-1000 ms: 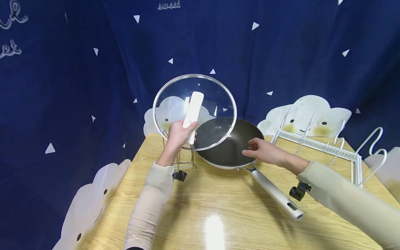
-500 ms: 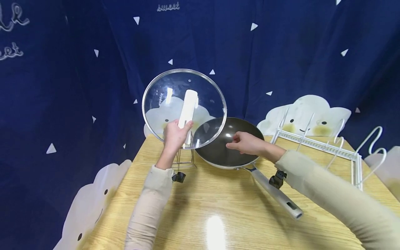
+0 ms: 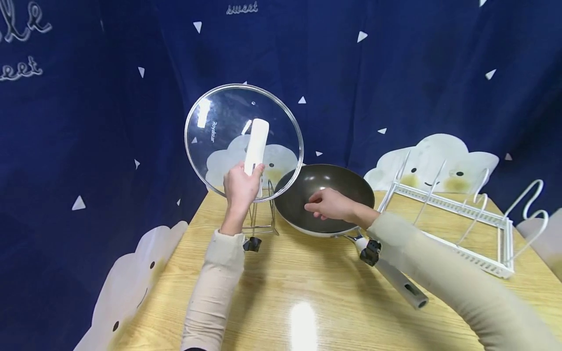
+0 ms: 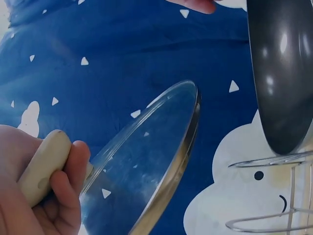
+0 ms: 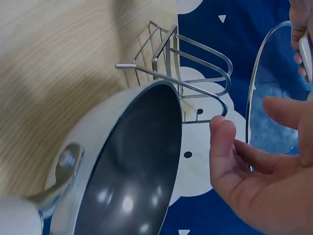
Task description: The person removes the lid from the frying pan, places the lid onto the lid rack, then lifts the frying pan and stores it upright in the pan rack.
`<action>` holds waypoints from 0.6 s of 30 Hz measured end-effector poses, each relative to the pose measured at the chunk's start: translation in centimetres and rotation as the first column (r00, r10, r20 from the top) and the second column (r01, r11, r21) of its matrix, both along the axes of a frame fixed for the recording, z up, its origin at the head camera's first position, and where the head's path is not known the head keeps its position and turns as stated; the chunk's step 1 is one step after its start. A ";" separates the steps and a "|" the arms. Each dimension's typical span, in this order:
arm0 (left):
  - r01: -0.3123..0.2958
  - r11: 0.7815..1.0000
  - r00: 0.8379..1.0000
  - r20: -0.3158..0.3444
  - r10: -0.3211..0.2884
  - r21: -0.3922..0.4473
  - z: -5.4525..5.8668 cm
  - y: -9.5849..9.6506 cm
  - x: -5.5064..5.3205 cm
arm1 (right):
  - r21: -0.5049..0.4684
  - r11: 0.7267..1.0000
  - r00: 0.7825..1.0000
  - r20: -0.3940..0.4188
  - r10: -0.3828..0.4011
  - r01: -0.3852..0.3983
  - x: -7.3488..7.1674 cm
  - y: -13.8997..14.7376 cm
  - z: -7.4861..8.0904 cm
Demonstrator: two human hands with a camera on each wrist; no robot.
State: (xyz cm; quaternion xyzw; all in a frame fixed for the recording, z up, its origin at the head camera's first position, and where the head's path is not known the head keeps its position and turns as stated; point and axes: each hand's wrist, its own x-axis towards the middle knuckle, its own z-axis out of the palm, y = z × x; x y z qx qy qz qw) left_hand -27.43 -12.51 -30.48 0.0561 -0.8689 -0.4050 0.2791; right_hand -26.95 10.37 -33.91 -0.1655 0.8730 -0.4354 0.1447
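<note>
Blue curtain (image 3: 131, 122) backs the table (image 3: 263, 302), over which the left hand (image 3: 241, 185) grips the handle (image 3: 257, 141) of a lid (image 3: 232, 139) held up beside the pan (image 3: 303, 187), likely the safest hold on stiff, slippery, breakable glass, while the right hand (image 3: 331, 204), loosely curled, hovers holding nothing.

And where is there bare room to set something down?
The widest bare patch of table lies in the near middle, between the left sleeve and the pan handle. A narrower strip runs left of that sleeve. Farther back is crowded: the wire rack close beside the pan, the right hand above the pan, the white rack on the right.
</note>
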 end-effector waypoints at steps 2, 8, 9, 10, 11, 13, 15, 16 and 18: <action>-0.019 1.000 1.000 -0.010 0.018 -0.009 -0.1 -0.2 0.0 | -0.008 1.000 1.000 0.002 -0.012 0.012 -0.1 -0.6 -0.3; -0.060 0.998 0.997 -0.047 0.059 -0.014 -0.3 -0.7 -0.1 | -0.050 0.998 0.999 0.024 -0.033 0.034 -0.7 -2.5 -1.7; -0.065 0.998 0.997 -0.050 0.064 -0.013 -0.4 -0.8 -0.1 | -0.071 0.997 0.999 0.024 -0.038 0.040 -0.9 -2.9 -1.9; -0.070 0.997 0.996 -0.053 0.069 -0.012 -0.4 -0.8 -0.1 | -0.098 0.994 0.999 0.021 -0.047 0.049 -1.1 -3.2 -2.2; -0.075 0.997 0.996 -0.051 0.074 -0.012 -0.4 -0.8 0.0 | -0.121 0.991 0.998 0.015 -0.054 0.055 -1.3 -3.5 -2.4; -0.084 0.996 0.995 -0.056 0.083 -0.008 -0.5 -0.9 0.0 | -0.159 0.985 0.997 0.004 -0.073 0.073 -1.7 -4.2 -2.9; -0.096 0.995 0.994 -0.057 0.095 -0.011 -0.6 -1.0 0.0 | -0.177 0.980 0.996 -0.007 -0.092 0.089 -2.0 -4.8 -3.2; -0.103 0.995 0.993 -0.061 0.102 -0.013 -0.6 -1.1 0.0 | -0.179 0.979 0.995 -0.011 -0.100 0.097 -2.2 -5.1 -3.3; -0.114 0.993 0.991 -0.072 0.113 -0.013 -0.8 -1.2 0.0 | -0.187 0.976 0.993 -0.013 -0.119 0.114 -2.5 -5.6 -3.6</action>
